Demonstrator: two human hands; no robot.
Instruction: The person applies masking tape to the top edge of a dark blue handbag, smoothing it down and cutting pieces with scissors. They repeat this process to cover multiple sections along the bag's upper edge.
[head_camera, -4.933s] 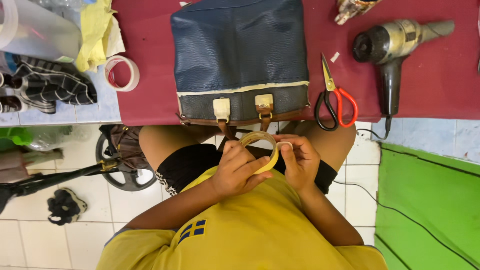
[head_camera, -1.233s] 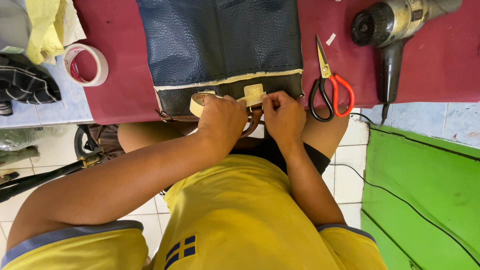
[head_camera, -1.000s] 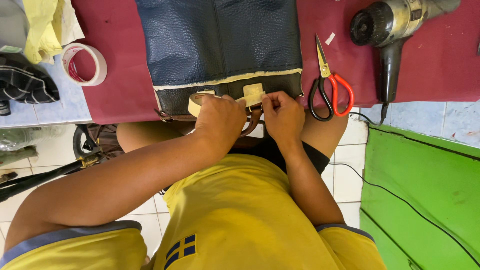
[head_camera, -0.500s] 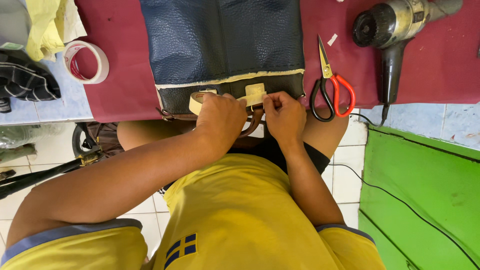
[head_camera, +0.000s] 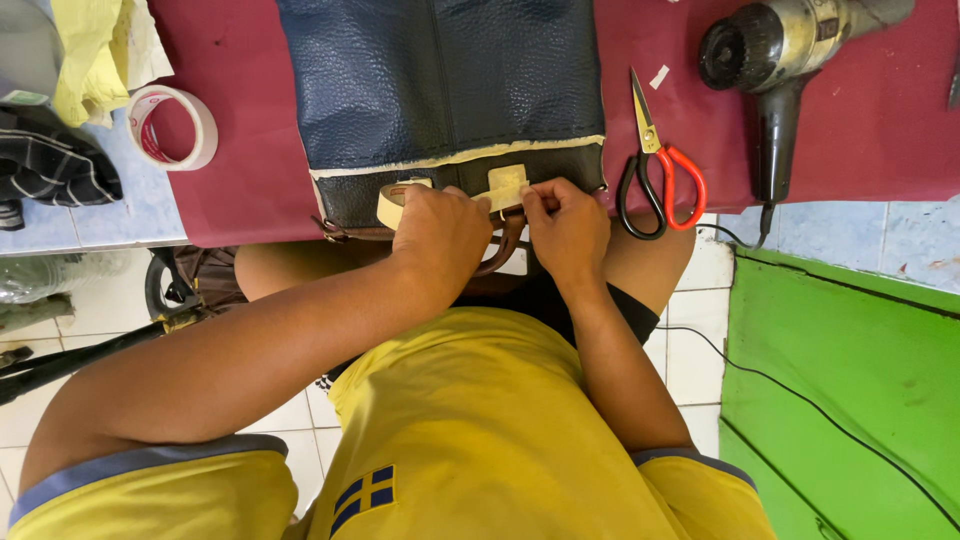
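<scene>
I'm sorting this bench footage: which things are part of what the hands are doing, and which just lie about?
In use:
left hand on the roll of tan tape
right hand at the taped tab
navy leather bag

Lying about:
red-handled scissors
heat gun
white tape roll
yellow cloth

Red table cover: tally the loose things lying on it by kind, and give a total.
Bag: 1
Tape roll: 1
Scissors: 1
Heat gun: 1
Total: 4
</scene>
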